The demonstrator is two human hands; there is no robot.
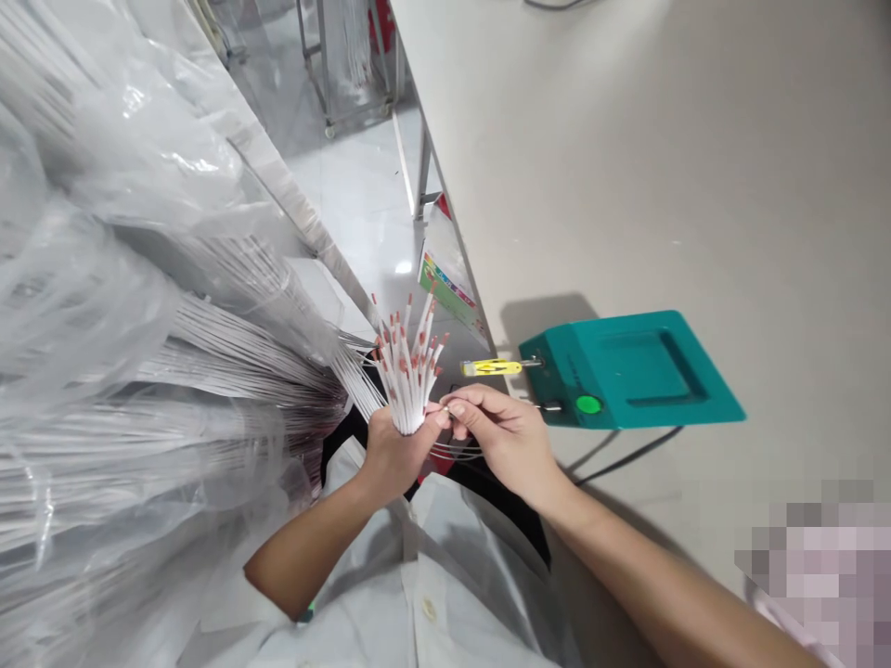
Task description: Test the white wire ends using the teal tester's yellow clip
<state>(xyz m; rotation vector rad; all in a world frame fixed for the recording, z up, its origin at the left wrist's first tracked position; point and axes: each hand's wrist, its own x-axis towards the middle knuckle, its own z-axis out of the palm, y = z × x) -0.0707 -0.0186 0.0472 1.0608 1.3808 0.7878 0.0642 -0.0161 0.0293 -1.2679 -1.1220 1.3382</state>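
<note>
My left hand (395, 459) is closed around a bundle of white wires (410, 385) whose tips are reddish-copper and fan upward. My right hand (502, 436) meets it at the left thumb, with thumb and forefinger pinched on what looks like a thin wire; its end is mostly hidden by the fingers. A few thin wires (456, 453) curve between the two hands. Just right of them, on the table, stands a teal machine (644, 371) with a green button (589, 404). A yellow clip-like piece (491, 368) sticks out from its side toward the bundle.
Many long white wires (237, 343) under clear plastic wrap (83, 269) fill the left side. The pale table (668, 186) spans the right. Black cables (630, 455) leave the machine. A wheeled metal rack (348, 111) stands beyond. A blurred pinkish shape (828, 584) is at lower right.
</note>
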